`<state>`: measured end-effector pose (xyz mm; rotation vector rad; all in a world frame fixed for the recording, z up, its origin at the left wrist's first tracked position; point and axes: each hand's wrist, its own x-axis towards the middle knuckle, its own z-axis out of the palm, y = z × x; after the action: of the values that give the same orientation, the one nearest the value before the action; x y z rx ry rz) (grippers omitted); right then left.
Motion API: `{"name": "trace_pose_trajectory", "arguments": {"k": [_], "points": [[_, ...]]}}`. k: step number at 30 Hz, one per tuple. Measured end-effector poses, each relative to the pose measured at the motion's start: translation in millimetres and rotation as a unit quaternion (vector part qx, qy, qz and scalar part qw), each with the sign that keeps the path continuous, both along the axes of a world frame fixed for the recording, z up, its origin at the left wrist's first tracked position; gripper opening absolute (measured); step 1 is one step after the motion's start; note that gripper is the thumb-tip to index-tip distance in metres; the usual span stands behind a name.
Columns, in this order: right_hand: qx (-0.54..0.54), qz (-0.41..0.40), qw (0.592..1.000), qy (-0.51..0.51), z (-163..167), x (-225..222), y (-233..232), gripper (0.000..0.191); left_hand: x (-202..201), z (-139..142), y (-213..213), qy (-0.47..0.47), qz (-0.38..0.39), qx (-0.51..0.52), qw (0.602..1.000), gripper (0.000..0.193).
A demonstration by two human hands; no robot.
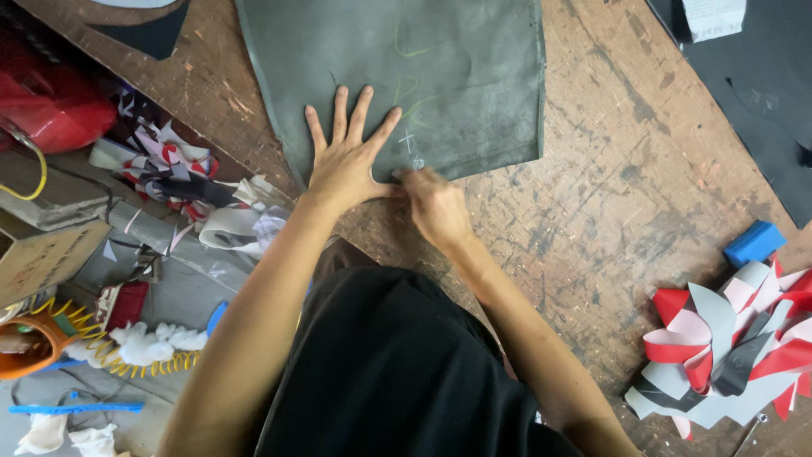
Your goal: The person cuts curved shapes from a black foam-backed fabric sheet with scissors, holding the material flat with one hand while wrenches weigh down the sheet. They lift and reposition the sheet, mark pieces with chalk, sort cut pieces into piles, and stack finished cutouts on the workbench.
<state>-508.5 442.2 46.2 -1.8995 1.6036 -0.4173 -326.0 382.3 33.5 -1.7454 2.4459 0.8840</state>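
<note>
Left hand [342, 161] lay flat, fingers spread, pinning grey leather sheet [406, 76], frame centre. Right hand [433, 203] blurred at sheet edge; grip unclear. Risk: sheet slipping on bench [626, 195], chalk marks smearing.

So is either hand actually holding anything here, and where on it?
The left hand lies flat, fingers spread, pressing the grey sheet near its lower edge. The right hand is blurred at that edge; whether it holds anything cannot be told.

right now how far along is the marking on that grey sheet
Done: light chalk-like lines already show on the grey sheet. In hand: the left hand presses it flat on the wooden table while the right hand, blurred, works at its lower edge. Left: the sheet looks uncut.
</note>
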Motion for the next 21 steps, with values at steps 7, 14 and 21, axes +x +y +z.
{"name": "trace_pose_trajectory", "arguments": {"k": [7, 14, 21], "points": [[-0.064, -0.009, 0.998, 0.009, 3.3, -15.7, 4.4, 0.019, 0.4, 5.2, -0.8, 0.002, -0.003, 0.014, 1.000, 0.132], [-0.027, -0.157, 0.986, -0.044, 21.5, -89.3, 11.7, 0.020, 5.8, 2.5, 3.2, 0.043, -0.001, -0.042, 0.998, 0.112], [0.027, -0.465, 0.879, -0.105, -1.4, -148.5, 69.5, 0.033, 43.8, 4.3, 46.3, 0.164, 0.222, -0.188, 0.943, 0.041]]}}
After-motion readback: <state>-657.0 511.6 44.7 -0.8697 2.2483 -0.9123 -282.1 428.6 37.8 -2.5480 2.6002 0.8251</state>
